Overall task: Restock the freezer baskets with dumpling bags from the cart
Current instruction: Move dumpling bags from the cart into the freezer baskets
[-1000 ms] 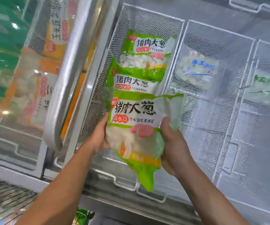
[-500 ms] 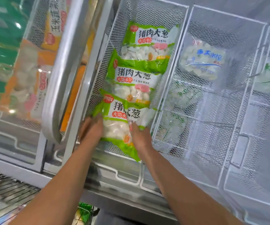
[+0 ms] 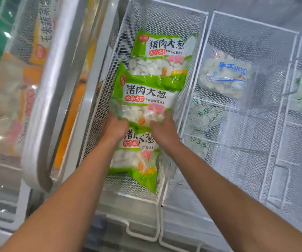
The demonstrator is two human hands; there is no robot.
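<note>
Green dumpling bags are lined up in a white wire freezer basket point(image 3: 166, 14) beside a slid-back glass lid point(image 3: 43, 99).

The middle bag point(image 3: 143, 100), green-edged with clear windows showing white dumplings, is gripped at its lower edge by the left hand point(image 3: 114, 127) and right hand point(image 3: 163, 130), above the nearest bag point(image 3: 137, 159).

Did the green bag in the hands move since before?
Yes. The nearest green bag was held above the wire basket's near end; now it lies inside, behind both hands.

Head camera looks steeply down, close over the freezer basket point(image 3: 166, 13).
</note>
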